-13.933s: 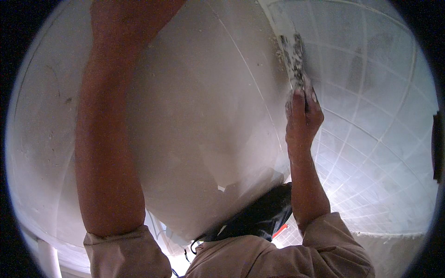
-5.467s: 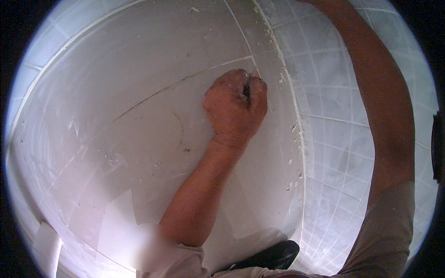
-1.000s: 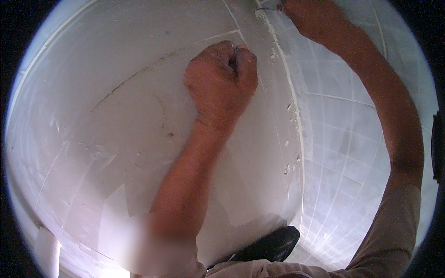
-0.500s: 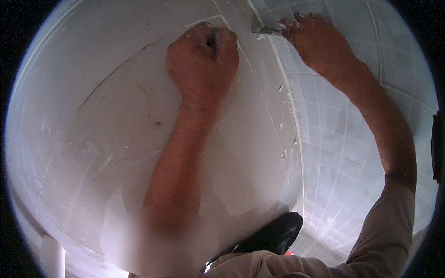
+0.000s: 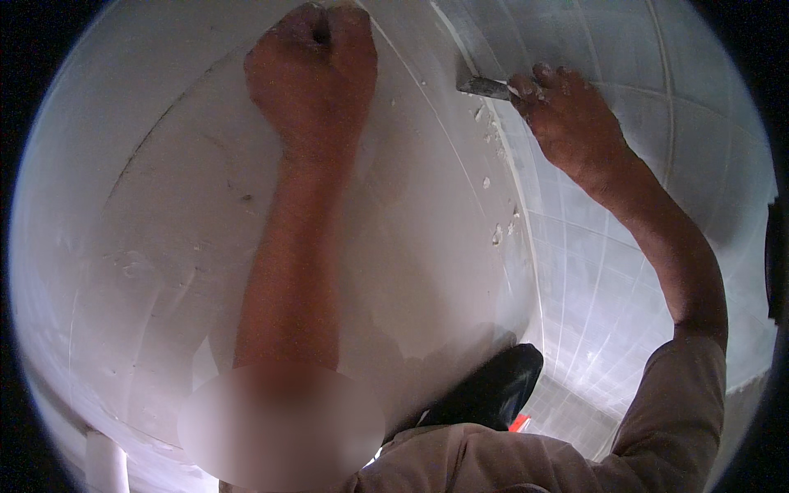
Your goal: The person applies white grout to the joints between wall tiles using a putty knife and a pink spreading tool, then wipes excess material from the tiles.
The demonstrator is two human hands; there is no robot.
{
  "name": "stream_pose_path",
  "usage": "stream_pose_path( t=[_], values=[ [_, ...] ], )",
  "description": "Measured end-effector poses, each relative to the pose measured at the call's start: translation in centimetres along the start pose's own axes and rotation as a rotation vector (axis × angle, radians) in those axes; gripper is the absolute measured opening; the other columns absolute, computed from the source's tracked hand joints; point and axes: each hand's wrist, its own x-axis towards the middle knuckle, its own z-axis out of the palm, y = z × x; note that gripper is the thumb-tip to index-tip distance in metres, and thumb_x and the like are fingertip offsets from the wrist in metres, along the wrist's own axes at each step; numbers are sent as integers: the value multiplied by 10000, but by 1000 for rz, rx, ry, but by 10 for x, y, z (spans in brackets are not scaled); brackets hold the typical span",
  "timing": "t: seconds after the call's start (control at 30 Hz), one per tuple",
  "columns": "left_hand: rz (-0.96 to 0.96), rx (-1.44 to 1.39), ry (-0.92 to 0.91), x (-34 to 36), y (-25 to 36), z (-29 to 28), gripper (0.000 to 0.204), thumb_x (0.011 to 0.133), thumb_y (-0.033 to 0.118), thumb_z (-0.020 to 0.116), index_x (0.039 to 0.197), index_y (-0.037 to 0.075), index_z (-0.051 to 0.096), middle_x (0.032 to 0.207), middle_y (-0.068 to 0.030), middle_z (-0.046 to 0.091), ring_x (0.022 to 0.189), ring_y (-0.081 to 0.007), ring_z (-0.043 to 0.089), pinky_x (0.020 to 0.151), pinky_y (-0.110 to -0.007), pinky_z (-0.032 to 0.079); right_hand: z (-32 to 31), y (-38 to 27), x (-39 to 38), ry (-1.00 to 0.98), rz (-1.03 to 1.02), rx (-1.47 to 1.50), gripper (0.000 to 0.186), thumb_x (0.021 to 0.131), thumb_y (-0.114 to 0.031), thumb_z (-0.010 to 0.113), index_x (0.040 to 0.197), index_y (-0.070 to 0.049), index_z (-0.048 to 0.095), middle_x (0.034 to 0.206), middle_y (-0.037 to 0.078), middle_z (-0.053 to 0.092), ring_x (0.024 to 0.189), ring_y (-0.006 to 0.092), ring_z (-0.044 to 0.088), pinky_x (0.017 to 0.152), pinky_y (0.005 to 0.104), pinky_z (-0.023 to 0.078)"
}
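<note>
My left hand is a closed fist at the top, in front of a broad off-white panel. A dark hollow shows between thumb and curled fingers, and whatever may be inside is hidden. On the right, the fingers of my right hand are closed round a scraper. Its flat grey blade points left and lies at the pale seam where the panel meets a tiled surface. Along the panel's edge below the blade sit several chipped spots and flakes.
A glossy black object is at lower middle, beside a small red thing. My sleeve crosses the lower right. A white cylinder stands at lower left. Dark line marks cross the panel, and a blurred oval covers my left forearm's lower end.
The scraper in my right hand has come down along the seam, nearer the chipped spots. My left fist appears higher and further left, partly because the view has shifted.
</note>
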Motion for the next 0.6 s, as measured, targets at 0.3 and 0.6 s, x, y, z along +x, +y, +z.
stream_pose_path(
  t=[0.3, 0.6],
  values=[
    [-116, -371, 110, 0, 13, -1, 320, 822, 52, 579, 592, 85, 359, 588, 58, 317, 545, -72, 297, 475, -294, 235, 26, -15, -59, -101, -12, 121, 257, 892, -73, 638, 1144, -23, 634, 1062, 184, 646, 998, 304, 652, 861, 438, 572],
    [-56, -345, 112, -2, 13, -5, 354, 858, 74, 588, 600, 105, 347, 595, 60, 299, 560, -71, 286, 492, -299, 221, 53, -28, -114, 6, -114, 124, 240, 892, -109, 653, 1114, -27, 612, 968, 165, 625, 896, 290, 640, 764, 430, 569]
  ],
)
